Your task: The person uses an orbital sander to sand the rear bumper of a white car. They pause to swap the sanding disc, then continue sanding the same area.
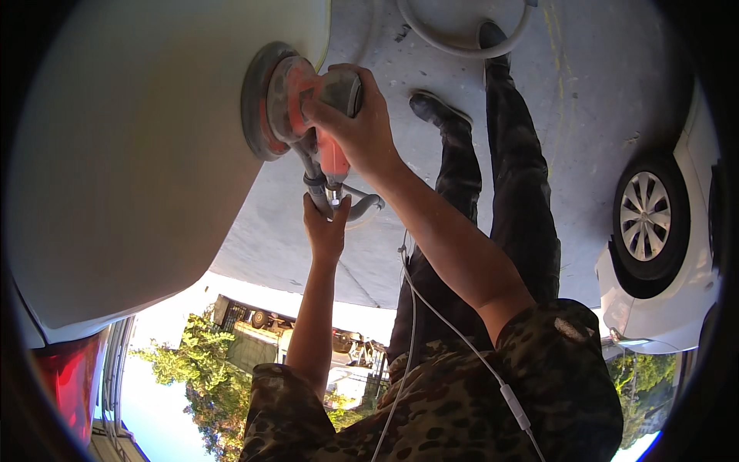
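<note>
A red and grey round-pad sander point(289, 100) stands on edge, its dark disc facing the pale car body panel point(146, 131) on the left, near the panel's edge. The disc appears to touch the panel. My right hand point(360, 127) is closed over the sander's head from the right, fingers wrapped over its dark grey cap. Lower down, my left hand point(327, 227) grips the grey hose point(316, 192) under the tool, beside the metal air fitting point(334, 194). The palm side of my left hand is partly hidden.
A red tail light point(73, 385) sits below the panel. Thick pale hose point(469, 52) curves across the grey floor point(585, 92) near my shoes. A white car with a silver-spoked wheel point(645, 215) stands to the right. A thin white cable point(462, 339) hangs down my front.
</note>
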{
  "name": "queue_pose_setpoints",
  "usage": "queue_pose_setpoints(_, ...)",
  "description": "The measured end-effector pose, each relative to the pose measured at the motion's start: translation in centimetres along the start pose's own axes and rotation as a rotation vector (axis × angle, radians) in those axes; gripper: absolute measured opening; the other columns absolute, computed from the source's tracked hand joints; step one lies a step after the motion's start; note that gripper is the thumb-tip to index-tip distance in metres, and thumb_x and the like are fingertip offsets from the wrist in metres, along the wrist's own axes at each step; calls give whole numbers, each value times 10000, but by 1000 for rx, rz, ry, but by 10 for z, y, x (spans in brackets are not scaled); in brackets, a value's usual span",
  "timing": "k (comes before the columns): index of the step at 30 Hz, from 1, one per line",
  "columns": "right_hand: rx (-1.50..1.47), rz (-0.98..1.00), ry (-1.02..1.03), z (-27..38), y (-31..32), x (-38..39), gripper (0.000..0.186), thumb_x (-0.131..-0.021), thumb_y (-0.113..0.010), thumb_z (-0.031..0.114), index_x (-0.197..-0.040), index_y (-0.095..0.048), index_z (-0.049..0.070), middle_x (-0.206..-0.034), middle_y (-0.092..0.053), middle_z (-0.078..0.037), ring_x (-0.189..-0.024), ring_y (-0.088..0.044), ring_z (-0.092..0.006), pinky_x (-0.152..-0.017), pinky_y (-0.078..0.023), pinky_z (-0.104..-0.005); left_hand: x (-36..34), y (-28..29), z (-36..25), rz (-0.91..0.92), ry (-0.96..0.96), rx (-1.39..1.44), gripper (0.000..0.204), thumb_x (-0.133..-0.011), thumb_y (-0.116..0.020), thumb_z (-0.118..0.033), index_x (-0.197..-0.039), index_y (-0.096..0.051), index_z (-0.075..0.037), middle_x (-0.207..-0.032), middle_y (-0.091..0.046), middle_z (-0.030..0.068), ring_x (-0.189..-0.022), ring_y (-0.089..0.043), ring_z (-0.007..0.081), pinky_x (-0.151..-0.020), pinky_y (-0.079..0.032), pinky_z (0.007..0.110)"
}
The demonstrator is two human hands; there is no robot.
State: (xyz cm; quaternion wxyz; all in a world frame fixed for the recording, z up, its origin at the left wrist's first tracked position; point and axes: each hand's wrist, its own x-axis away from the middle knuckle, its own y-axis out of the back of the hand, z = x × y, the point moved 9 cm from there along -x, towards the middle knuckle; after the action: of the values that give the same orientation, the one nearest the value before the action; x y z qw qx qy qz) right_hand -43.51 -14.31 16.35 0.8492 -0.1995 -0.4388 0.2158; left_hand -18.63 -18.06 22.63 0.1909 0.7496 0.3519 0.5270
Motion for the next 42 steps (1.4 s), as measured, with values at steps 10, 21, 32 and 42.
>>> queue_pose_setpoints(10, -121, -12, 5, -18, 20, -50, 611, -831, -882, 279, -1236, -538, -23, -988, -672, -97, -801, -679, -161, -719, -599, -334, -26, -14, -16, 35, -59, -100, 599, -896, -855, -294, -1301, -562, 36, -1103, -689, 147, -976, -636, 234, -900, -527, 384)
queue_pose_setpoints(21, 217, -33, 92, 46, -44, 102, 779, -778, -929, 280, -1378, -502, 25, -1199, -656, -185, -1058, -721, -289, -917, -591, -415, 61, 34, -3, 45, -49, 27, 740, -921, -821, -172, -1527, -439, 14, -1422, -624, 165, -1291, -623, 253, -1066, -504, 378)
queue_pose_setpoints(32, 414, 21, 490, 116, -81, 138, 800, -696, -954, 238, -1371, -549, 93, -1240, -606, -142, -1106, -693, -336, -922, -599, -433, 71, 33, -9, 17, -182, 69, 813, -905, -840, -198, -1563, -413, 15, -1473, -597, 199, -1353, -599, 277, -1089, -490, 398)
queue_pose_setpoints(42, 177, -69, 30, 25, -15, 50, 796, -779, -898, 289, -1419, -505, 28, -1232, -683, -178, -1106, -723, -307, -959, -590, -415, 31, 7, -11, 33, -35, -154, 525, -863, -874, -293, -1141, -537, -3, -1014, -716, 174, -940, -677, 248, -860, -539, 406)
